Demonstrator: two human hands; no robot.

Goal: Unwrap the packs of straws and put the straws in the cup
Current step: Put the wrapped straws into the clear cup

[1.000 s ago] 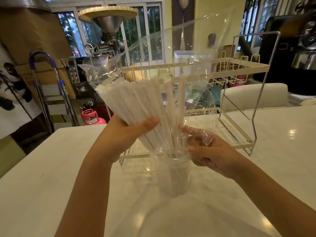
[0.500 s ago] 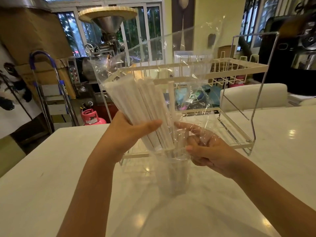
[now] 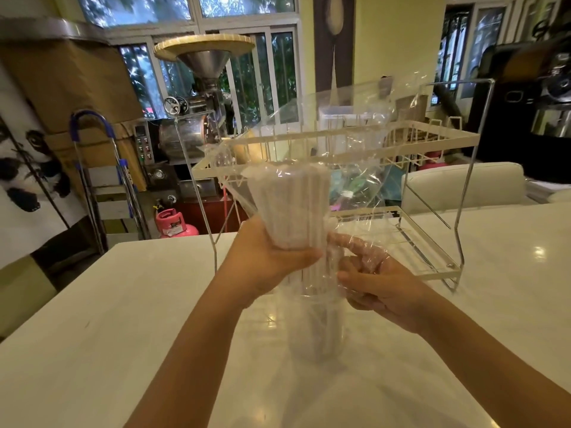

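Directly above the clear plastic cup (image 3: 315, 329) on the white worktop (image 3: 123, 304), our left hand (image 3: 265, 261) grips the upright bundle of white paper-wrapped straws (image 3: 289, 205); our right hand (image 3: 370, 282) pinches the clear wrapper (image 3: 355, 168) beside it.

My white glossy table (image 3: 108, 319) carries the clear plastic cup (image 3: 315, 332) in front of me and, just behind it, the two-tier wire rack (image 3: 432, 267).

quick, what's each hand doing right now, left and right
Left hand: closed around the bundle of straws, held upright over the cup.
Right hand: fingers curled, pinching the clear wrapper.
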